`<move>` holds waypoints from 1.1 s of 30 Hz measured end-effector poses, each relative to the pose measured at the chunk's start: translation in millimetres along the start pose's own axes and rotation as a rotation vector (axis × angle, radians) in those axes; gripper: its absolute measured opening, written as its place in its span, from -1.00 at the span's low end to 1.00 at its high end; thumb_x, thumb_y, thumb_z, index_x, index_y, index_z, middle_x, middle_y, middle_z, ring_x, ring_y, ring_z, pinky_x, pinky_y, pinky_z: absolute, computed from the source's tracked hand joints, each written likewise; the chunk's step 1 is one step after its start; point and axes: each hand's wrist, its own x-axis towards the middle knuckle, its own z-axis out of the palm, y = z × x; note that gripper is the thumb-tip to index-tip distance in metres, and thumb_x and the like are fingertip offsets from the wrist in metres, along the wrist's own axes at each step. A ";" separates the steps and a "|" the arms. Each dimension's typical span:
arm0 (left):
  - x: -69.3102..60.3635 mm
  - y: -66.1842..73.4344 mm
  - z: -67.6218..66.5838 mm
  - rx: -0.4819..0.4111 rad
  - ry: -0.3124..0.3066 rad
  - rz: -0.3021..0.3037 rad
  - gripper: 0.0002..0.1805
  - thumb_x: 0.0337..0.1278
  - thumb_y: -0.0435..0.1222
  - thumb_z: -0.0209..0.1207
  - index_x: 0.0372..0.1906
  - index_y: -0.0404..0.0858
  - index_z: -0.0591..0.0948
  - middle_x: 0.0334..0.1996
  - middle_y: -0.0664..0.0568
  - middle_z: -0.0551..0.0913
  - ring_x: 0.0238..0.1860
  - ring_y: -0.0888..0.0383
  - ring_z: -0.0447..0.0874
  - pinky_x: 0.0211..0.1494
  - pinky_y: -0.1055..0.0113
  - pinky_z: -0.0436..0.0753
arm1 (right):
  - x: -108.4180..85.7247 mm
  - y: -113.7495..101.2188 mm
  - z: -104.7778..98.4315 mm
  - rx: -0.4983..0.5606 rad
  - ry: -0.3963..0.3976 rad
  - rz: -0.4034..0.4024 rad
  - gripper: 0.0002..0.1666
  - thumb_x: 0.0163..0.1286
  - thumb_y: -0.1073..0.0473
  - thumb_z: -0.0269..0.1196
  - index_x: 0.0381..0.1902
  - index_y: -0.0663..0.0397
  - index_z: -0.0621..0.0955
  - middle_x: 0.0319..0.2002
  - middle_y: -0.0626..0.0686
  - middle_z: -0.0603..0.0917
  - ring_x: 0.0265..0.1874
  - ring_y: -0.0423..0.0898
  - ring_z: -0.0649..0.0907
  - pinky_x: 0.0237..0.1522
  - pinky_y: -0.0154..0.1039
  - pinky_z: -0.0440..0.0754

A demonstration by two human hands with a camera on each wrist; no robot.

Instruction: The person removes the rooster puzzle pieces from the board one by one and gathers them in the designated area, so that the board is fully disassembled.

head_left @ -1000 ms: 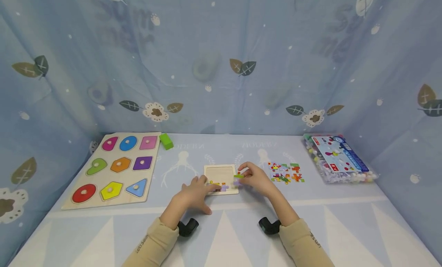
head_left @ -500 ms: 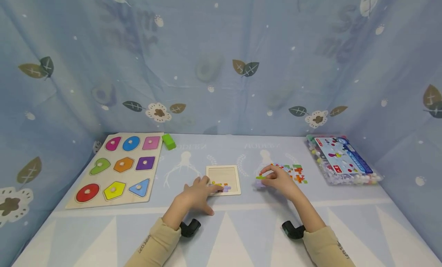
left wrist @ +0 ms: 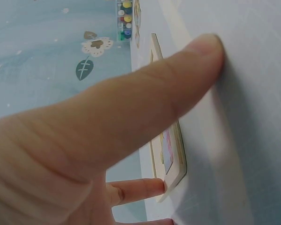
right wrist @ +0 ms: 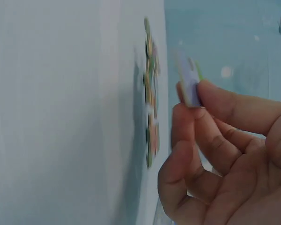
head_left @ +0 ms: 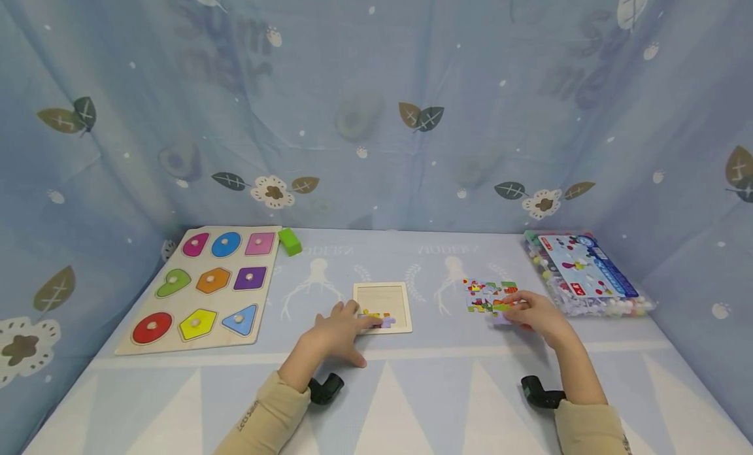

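My left hand [head_left: 336, 332] rests at the left edge of a small wooden puzzle tray [head_left: 402, 289], fingers spread and thumb out on the table. A few jigsaw pieces [head_left: 386, 322] lie along the tray's bottom edge, partly hidden by a fingertip. My right hand [head_left: 540, 316] pinches a purple and green jigsaw piece [right wrist: 189, 80] between thumb and fingers, raised above the table in the right wrist view. Just left of that hand, in the head view, lies a group of loose jigsaw pieces [head_left: 479, 304], partly covered by the held piece and fingers.
A wooden shape board [head_left: 219, 309] with colourful knobbed pieces lies at the left. Beside its far corner is a green block [head_left: 290, 242]. At the right back stands a clear box of beads [head_left: 553, 278] with a printed card. A patterned curtain [head_left: 376, 108] hangs behind the table.
My right hand has moved right with the pinched jigsaw piece, from the tray's right side to the loose pieces. My left hand has stayed on the tray. The head view has shifted slightly.
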 end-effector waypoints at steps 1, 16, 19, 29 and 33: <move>-0.1 0.2 -0.1 -0.002 0.000 0.000 -0.18 -0.30 -0.07 0.45 0.25 0.14 0.41 0.25 -0.18 0.22 0.33 -0.30 0.04 0.12 -0.41 0.14 | -1.0 3.1 -4.5 -0.008 0.007 0.023 -0.60 0.26 0.22 0.22 -0.02 0.34 0.44 -0.42 -0.05 0.52 -0.48 -0.16 0.44 -0.41 -0.26 0.44; 0.9 0.0 -0.2 0.001 -0.014 -0.011 -0.18 -0.30 -0.07 0.46 0.25 0.15 0.41 0.24 -0.16 0.21 0.33 -0.29 0.03 0.13 -0.40 0.14 | -1.5 29.3 -26.2 -0.051 0.020 0.103 -0.65 0.27 0.29 0.17 -0.05 0.45 0.50 -0.38 -0.04 0.56 -0.51 -0.16 0.46 -0.44 -0.32 0.48; 1.0 -0.2 -0.1 0.002 -0.016 -0.010 -0.17 -0.30 -0.06 0.45 0.26 0.15 0.40 0.24 -0.16 0.21 0.33 -0.29 0.02 0.13 -0.40 0.13 | -1.7 29.3 -26.8 -0.072 0.027 0.109 -0.65 0.26 0.29 0.17 -0.05 0.45 0.52 -0.35 0.00 0.57 -0.50 -0.15 0.46 -0.44 -0.31 0.47; 0.0 -0.3 0.9 0.000 -0.002 0.000 -0.18 -0.32 -0.06 0.46 0.24 0.15 0.42 0.22 -0.15 0.24 0.32 -0.27 0.06 0.12 -0.40 0.15 | -2.6 28.4 -24.6 -0.154 0.072 0.135 -0.46 0.21 0.23 0.23 0.09 0.41 0.39 -0.36 0.12 0.53 -0.46 -0.08 0.48 -0.43 -0.26 0.46; 0.3 -0.5 1.2 -0.002 -0.004 -0.003 -0.18 -0.32 -0.06 0.46 0.24 0.15 0.42 0.23 -0.15 0.23 0.32 -0.27 0.05 0.12 -0.41 0.14 | -2.6 27.8 -22.7 -0.181 0.087 0.131 -0.47 0.19 0.23 0.24 0.07 0.41 0.41 -0.38 0.13 0.52 -0.48 -0.07 0.47 -0.44 -0.25 0.45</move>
